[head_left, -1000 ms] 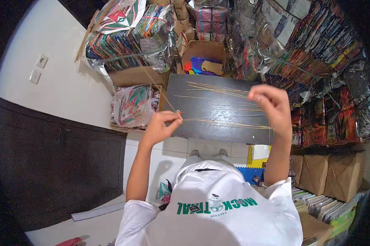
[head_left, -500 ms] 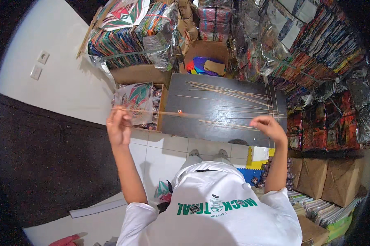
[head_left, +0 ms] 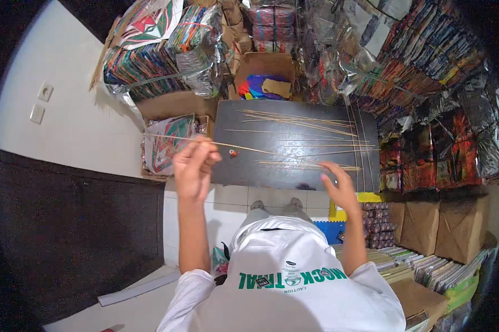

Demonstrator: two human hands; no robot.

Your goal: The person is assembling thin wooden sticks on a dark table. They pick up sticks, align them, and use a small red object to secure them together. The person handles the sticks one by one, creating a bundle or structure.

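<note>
My left hand (head_left: 195, 166) is closed in a pinch on a thin bamboo stick (head_left: 244, 148), which reaches out to both sides of the fingers. That stick's right part lies over the black table (head_left: 233, 171), and its left end passes over a box of packed goods. With fingers apart, my right hand (head_left: 340, 185) hovers at the table's near edge, fingertips by a small group of sticks (head_left: 310, 164). Further sticks (head_left: 299, 117) lie across the tabletop, several lengthwise and two crosswise near the right end. A small orange spool (head_left: 232, 153) stands near the table's left side.
A box (head_left: 169, 146) holding a patterned kite-like sheet sits left of the table. Behind it are an open carton (head_left: 266, 61) with coloured material and tall plastic-wrapped stacks (head_left: 150, 61). More cartons (head_left: 462, 229) and stacked sheets (head_left: 421, 263) stand at the right.
My left hand has moved right and nearer the table with the bamboo stick. The right hand has shifted left, its fingers now spread above the sticks. The view has turned slightly.
</note>
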